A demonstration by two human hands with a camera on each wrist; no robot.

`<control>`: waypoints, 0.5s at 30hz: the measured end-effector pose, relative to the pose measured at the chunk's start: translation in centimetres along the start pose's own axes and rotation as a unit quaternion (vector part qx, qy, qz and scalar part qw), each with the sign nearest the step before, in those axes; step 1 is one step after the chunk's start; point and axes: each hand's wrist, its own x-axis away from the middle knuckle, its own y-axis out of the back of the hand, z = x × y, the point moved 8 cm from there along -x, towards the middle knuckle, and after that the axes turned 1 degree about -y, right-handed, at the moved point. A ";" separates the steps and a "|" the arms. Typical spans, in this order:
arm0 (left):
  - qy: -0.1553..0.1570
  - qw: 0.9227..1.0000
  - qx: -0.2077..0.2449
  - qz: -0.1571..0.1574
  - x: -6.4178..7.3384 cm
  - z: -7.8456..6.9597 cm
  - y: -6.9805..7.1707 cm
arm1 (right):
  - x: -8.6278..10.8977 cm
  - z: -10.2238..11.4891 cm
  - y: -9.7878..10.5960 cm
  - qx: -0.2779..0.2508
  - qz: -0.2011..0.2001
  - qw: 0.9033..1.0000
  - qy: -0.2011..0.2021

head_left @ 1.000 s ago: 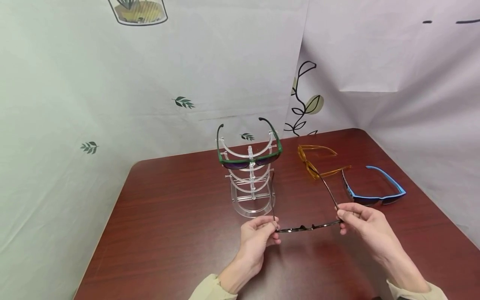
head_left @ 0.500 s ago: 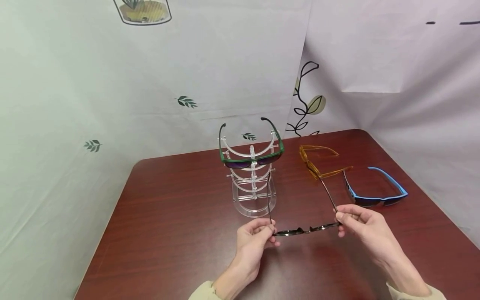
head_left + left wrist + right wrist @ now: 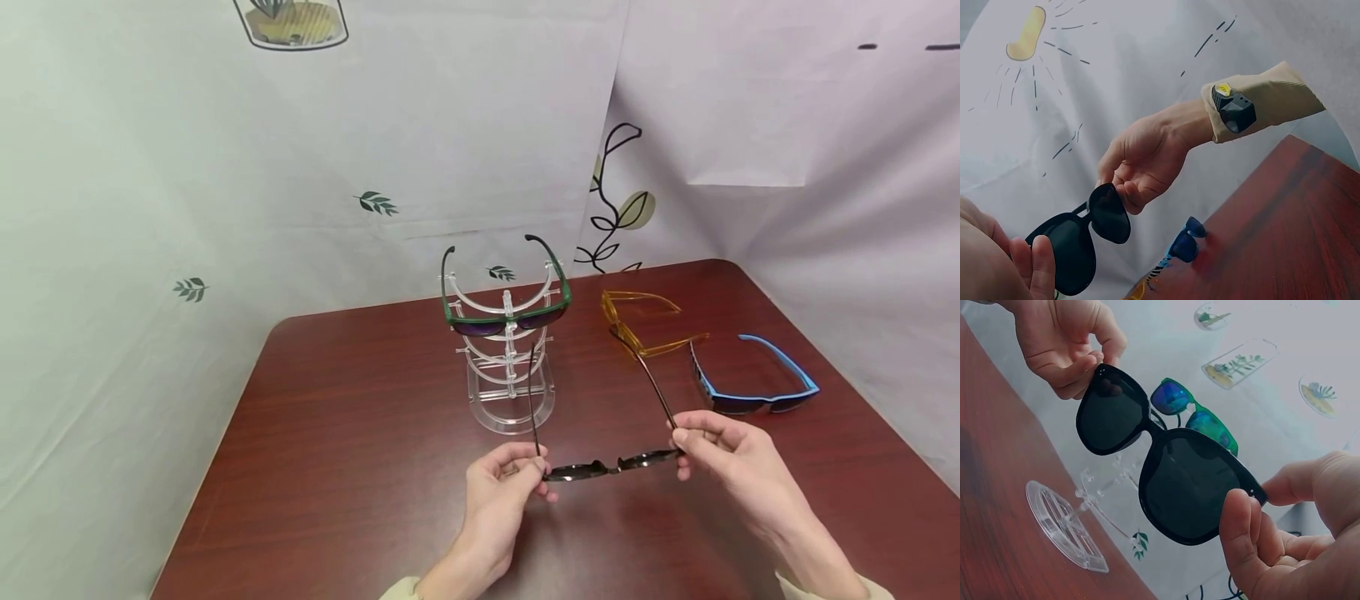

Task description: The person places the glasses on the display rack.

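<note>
Black sunglasses (image 3: 577, 472) with large dark lenses are held above the table, temples unfolded and pointing away from me. My left hand (image 3: 498, 500) pinches the frame at its left hinge corner. At the opposite corner my right hand (image 3: 738, 458) grips it between thumb and fingers. In the right wrist view both dark lenses of the black sunglasses (image 3: 1188, 487) show in full. Just beyond stands a clear display stand (image 3: 512, 417) with several curved tiers. Green-framed sunglasses (image 3: 480, 325) rest on its upper part, temples toward the wall.
Yellow-framed glasses (image 3: 626, 333) lie on the dark red table (image 3: 337, 442) right of the stand. Blue-framed sunglasses (image 3: 757, 400) lie further right, near my right hand. A pale printed cloth (image 3: 300, 167) hangs behind the table.
The black sunglasses have come slightly toward me and lowered, their lenses tilting more into view. My left hand has shifted a little left and down; the right hand has barely moved.
</note>
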 end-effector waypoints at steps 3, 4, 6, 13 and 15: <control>-0.009 1.000 0.003 -0.005 0.2 -0.3 0.2 | 0.0 0.1 -0.3 -0.007 0.007 1.000 0.003; -0.012 1.000 0.003 -0.006 0.2 -0.3 0.3 | -0.1 0.1 -0.4 -0.006 0.009 1.000 0.005; -0.019 1.000 0.005 -0.005 0.3 -0.6 0.4 | -0.1 0.2 -0.6 -0.006 0.011 1.000 0.006; -0.035 0.999 0.005 -0.011 0.5 -1.5 0.8 | -0.4 0.3 -1.4 -0.027 0.024 0.999 0.017; -0.038 0.999 0.006 -0.015 0.5 -1.7 1.0 | -0.5 0.3 -1.7 -0.041 0.030 0.998 0.021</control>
